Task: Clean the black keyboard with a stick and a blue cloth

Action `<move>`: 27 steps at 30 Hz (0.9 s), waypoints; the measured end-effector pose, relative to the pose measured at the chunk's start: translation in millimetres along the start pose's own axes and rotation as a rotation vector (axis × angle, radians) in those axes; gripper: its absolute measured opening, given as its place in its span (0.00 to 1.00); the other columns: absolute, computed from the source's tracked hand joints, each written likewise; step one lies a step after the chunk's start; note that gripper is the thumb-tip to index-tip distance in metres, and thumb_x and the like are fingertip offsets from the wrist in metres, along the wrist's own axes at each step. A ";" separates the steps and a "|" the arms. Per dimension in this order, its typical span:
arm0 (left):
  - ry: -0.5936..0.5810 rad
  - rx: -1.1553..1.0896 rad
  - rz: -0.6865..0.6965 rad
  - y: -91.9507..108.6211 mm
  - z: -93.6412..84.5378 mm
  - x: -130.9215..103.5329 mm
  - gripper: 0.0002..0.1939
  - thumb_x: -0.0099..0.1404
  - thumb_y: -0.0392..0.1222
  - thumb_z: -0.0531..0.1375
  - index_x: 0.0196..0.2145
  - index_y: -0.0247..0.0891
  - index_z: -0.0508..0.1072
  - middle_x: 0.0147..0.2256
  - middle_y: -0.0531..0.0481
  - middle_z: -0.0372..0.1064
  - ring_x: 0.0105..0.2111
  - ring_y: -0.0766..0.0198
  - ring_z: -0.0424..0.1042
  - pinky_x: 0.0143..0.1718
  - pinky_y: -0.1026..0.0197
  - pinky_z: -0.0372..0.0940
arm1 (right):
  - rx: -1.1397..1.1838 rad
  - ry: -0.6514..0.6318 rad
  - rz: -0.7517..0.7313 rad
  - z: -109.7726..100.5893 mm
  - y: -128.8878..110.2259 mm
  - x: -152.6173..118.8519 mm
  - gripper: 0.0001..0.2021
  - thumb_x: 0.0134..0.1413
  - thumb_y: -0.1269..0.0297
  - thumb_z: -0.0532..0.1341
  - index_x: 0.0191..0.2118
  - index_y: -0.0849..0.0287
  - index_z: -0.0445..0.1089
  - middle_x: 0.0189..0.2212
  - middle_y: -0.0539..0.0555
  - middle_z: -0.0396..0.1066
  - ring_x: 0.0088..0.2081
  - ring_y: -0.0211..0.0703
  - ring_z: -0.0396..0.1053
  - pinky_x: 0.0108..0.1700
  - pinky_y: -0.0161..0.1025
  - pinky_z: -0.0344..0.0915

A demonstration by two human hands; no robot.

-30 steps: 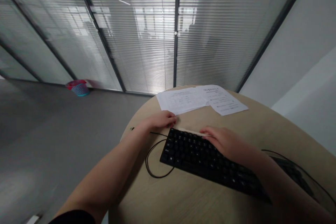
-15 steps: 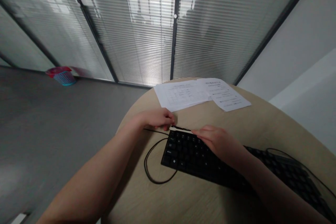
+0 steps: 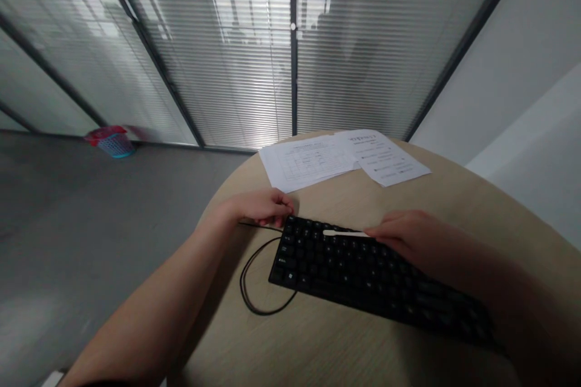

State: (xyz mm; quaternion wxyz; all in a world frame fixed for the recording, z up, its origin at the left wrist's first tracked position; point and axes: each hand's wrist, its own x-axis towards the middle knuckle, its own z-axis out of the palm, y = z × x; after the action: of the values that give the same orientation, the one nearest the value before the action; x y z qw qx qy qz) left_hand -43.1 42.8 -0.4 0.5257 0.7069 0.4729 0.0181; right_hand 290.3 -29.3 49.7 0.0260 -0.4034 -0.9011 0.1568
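Observation:
A black keyboard (image 3: 345, 272) lies at a slant on the round wooden table. My left hand (image 3: 267, 205) rests at its upper left corner, fingers curled and closed on that edge. Between the thumb and fingers of my right hand (image 3: 403, 233) is a thin white stick that looks like a cotton swab (image 3: 345, 233). Its slightly thicker tip points left and lies over the upper rows of keys. My right forearm is blurred and covers part of the keyboard's right side. A black cable (image 3: 242, 284) loops out beside the keyboard's left end.
Printed paper sheets (image 3: 313, 163) lie overlapping at the far side of the wooden table (image 3: 345, 351). Glass partitions with blinds (image 3: 240, 91) stand behind it, with a white wall (image 3: 512, 72) on the right. A blue basket with a red liner (image 3: 115, 142) is on the floor.
My right hand and the cotton swab have moved right, away from my left hand, and the swab now shows over the keys. My left hand stays at the keyboard's corner. The view has shifted slightly.

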 end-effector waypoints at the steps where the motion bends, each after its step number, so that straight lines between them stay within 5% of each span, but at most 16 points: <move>1: -0.003 -0.004 -0.010 0.2 -0.1 -0.1 0.11 0.63 0.47 0.58 0.36 0.36 0.73 0.22 0.52 0.67 0.16 0.71 0.57 0.17 0.66 0.50 | 0.035 -0.039 0.042 -4.4 3.4 -5.2 0.15 0.64 0.66 0.55 0.37 0.49 0.80 0.31 0.51 0.78 0.34 0.42 0.74 0.37 0.36 0.66; 10: -0.037 0.033 -0.071 -0.7 -3.5 0.8 0.14 0.63 0.47 0.57 0.42 0.37 0.73 0.27 0.49 0.71 0.19 0.69 0.64 0.17 0.67 0.52 | 0.108 -0.108 0.340 -25.4 38.2 -45.7 0.12 0.60 0.58 0.59 0.39 0.50 0.82 0.35 0.54 0.81 0.37 0.50 0.76 0.40 0.42 0.70; 17: -0.047 0.037 -0.057 -1.3 -5.2 1.7 0.16 0.63 0.50 0.58 0.43 0.38 0.74 0.28 0.49 0.71 0.19 0.69 0.65 0.18 0.67 0.55 | 0.145 0.070 0.161 -25.5 42.8 -41.4 0.13 0.61 0.56 0.59 0.41 0.50 0.81 0.37 0.53 0.81 0.39 0.49 0.76 0.44 0.43 0.70; 27: -0.034 0.018 -0.007 -2.8 -6.9 4.1 0.21 0.64 0.51 0.58 0.49 0.39 0.75 0.29 0.48 0.71 0.21 0.68 0.65 0.20 0.67 0.54 | 0.116 0.057 0.124 -11.9 24.3 -20.5 0.13 0.63 0.65 0.57 0.43 0.51 0.80 0.41 0.53 0.80 0.43 0.46 0.75 0.47 0.42 0.68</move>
State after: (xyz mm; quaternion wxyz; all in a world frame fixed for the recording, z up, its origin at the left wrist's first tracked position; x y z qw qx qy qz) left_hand -46.2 50.6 -1.4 0.5274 0.7100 0.4666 0.0002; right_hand 323.6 -26.0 55.2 0.0654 -0.4604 -0.8627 0.1985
